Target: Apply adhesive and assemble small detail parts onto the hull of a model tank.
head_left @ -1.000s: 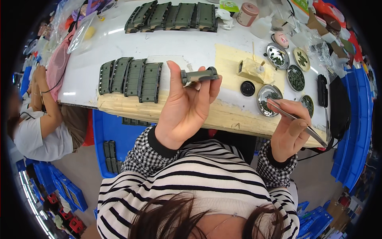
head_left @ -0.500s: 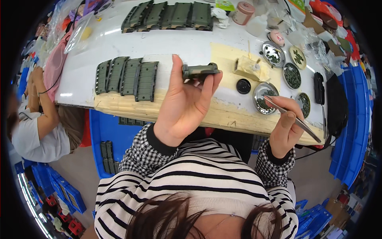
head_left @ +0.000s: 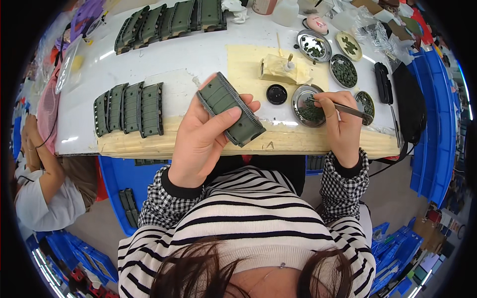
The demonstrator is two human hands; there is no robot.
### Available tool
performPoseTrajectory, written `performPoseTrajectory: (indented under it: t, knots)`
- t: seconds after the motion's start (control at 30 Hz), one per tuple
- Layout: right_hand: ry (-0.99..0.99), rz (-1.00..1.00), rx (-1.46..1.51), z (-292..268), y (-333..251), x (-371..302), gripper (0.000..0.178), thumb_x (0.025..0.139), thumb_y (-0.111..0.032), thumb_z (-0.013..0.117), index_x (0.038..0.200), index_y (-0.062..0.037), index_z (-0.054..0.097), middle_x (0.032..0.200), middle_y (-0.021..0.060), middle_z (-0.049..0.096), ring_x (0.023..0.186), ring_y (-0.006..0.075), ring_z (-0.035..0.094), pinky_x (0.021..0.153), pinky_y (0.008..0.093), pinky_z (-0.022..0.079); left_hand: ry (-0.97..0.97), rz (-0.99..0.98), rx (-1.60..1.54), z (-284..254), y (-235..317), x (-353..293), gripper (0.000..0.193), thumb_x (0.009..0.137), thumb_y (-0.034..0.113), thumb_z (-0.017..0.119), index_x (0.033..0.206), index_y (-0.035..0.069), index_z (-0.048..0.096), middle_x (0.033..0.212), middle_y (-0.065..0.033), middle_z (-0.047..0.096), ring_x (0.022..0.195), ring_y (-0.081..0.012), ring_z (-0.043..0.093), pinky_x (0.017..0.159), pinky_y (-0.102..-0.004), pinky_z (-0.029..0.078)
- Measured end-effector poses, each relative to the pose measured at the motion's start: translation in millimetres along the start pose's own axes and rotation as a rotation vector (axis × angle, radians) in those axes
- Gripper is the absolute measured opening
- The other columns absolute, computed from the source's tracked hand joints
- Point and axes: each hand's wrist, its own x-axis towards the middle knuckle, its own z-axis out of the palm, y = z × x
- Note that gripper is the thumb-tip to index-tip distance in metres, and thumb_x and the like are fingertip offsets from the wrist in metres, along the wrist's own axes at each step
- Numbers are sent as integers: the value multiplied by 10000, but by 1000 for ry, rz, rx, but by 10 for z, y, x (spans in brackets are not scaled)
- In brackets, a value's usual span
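Observation:
My left hand [head_left: 191, 144] grips an olive-green plastic panel [head_left: 213, 97] with dark toothed long edges. It is tilted, its broad face turned up, and my thumb lies across that face. In my right hand [head_left: 344, 131] is a pair of metal tweezers [head_left: 354, 111], held between thumb and fingers. The tips point left, at a round metal dish [head_left: 295, 102] of tiny dark green pieces [head_left: 310, 114]; whether they pinch a piece is too small to tell. Left of that dish stands a small round black pot [head_left: 277, 94].
Similar green panels stand in a near row [head_left: 131, 109] and a far row [head_left: 179, 20]. A yellow-wrapped block [head_left: 278, 69] sits behind the pot. More dishes [head_left: 344, 70] of green pieces lie at right, beside a black tool [head_left: 382, 84]. Another person [head_left: 47, 184] sits at left.
My left hand has turned the panel from edge-on to broad face up and brought it lower. The tweezers' tips remain at the dish. The whole view has shifted, with the table things further left.

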Motion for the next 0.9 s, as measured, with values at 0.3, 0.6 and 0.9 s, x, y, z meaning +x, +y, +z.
performPoseTrajectory:
  t: [0.3, 0.6, 0.9]
  knots:
    - [21, -48, 90, -7, -112, 42, 140, 887, -98, 588, 928, -1, 679, 816, 84, 642, 788, 223, 565, 718, 318, 451, -148, 10, 175, -23, -68, 25, 218, 1001, 169, 453, 1168, 32, 476, 1211, -129, 522, 1104, -262, 598, 872, -349, 545]
    - [-133, -445, 172, -16, -701, 243, 296, 726, -231, 722, 965, -59, 687, 870, 57, 638, 879, 257, 582, 760, 350, 475, -255, -126, 233, 37, -128, 97, 326, 1024, 342, 416, 915, 53, 522, 818, 17, 556, 710, -23, 522, 637, -162, 467]
    - [-76, -369, 406, 144, -681, 118, 323, 768, -199, 708, 1008, 12, 666, 951, 141, 653, 924, 306, 645, 792, 375, 532, -186, -158, -76, 59, -124, 69, 268, 1018, 296, 442, 934, 59, 533, 873, 10, 567, 737, -41, 561, 636, -203, 507]
